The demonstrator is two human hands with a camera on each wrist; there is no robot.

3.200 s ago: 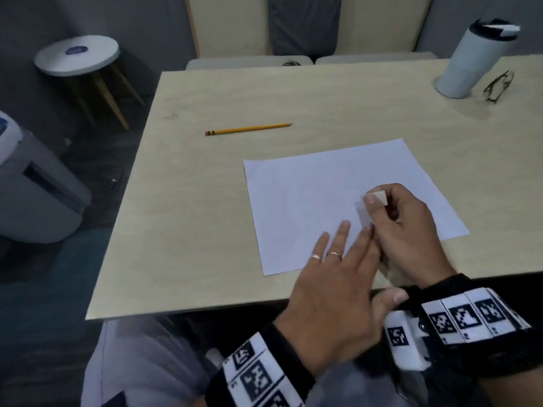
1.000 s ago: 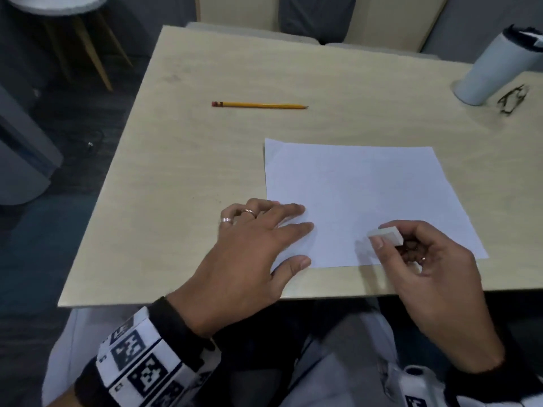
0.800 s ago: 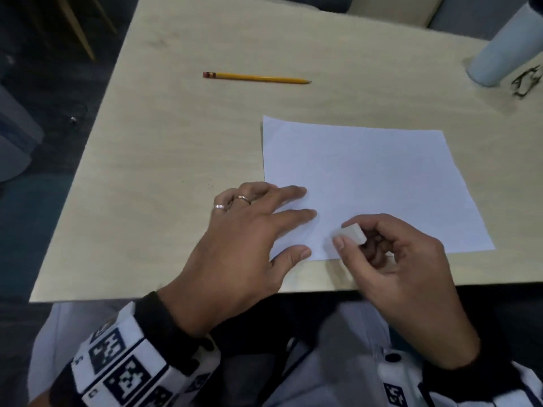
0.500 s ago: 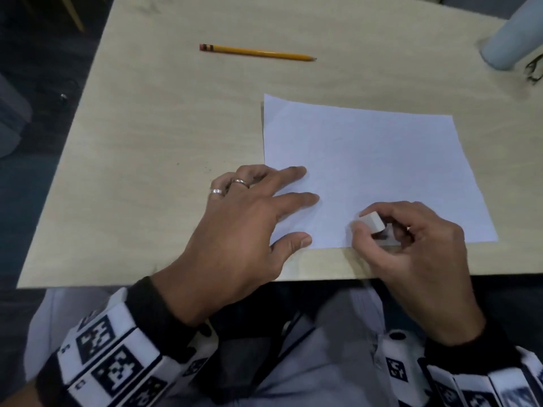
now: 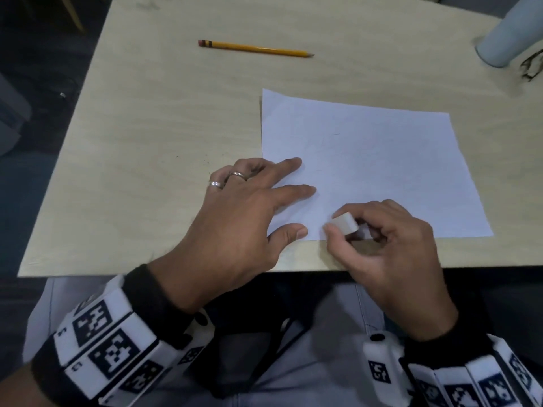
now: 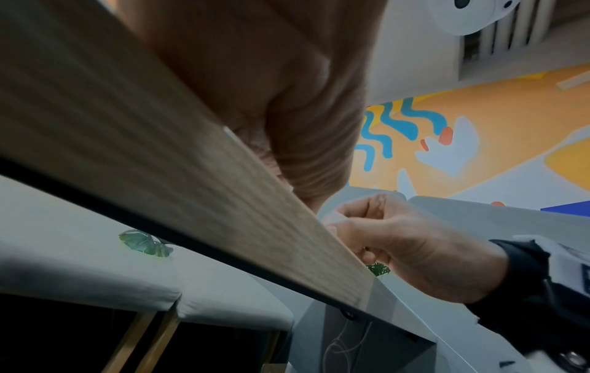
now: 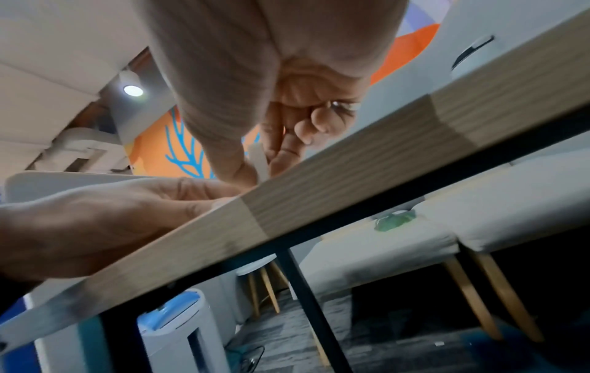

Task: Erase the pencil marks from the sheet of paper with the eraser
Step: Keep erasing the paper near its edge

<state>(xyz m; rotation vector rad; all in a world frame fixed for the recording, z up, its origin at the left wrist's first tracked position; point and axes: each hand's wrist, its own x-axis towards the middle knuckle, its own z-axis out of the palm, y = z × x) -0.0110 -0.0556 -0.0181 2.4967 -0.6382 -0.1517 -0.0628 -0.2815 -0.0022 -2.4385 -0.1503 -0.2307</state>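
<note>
A white sheet of paper (image 5: 376,160) lies on the light wooden table (image 5: 164,136), near its front edge. Only very faint marks show on it. My left hand (image 5: 276,198) lies flat with straight fingers on the sheet's near left corner, holding it down. My right hand (image 5: 346,227) pinches a small white eraser (image 5: 344,223) between thumb and fingers, low over the sheet's front edge. In the right wrist view the eraser (image 7: 258,161) stands on end beside the thumb, at the table's edge. The left wrist view catches the right hand (image 6: 383,234) past the table edge.
A yellow pencil (image 5: 255,49) lies at the far left of the table, away from the paper. A pale tumbler (image 5: 499,33) and a pair of glasses (image 5: 531,66) stand at the far right corner. Small dark crumbs (image 5: 205,161) dot the table left of my left hand.
My left hand moved from the sheet's middle front to its near left corner and stays there. My right hand has slid the eraser left and right along the front edge.
</note>
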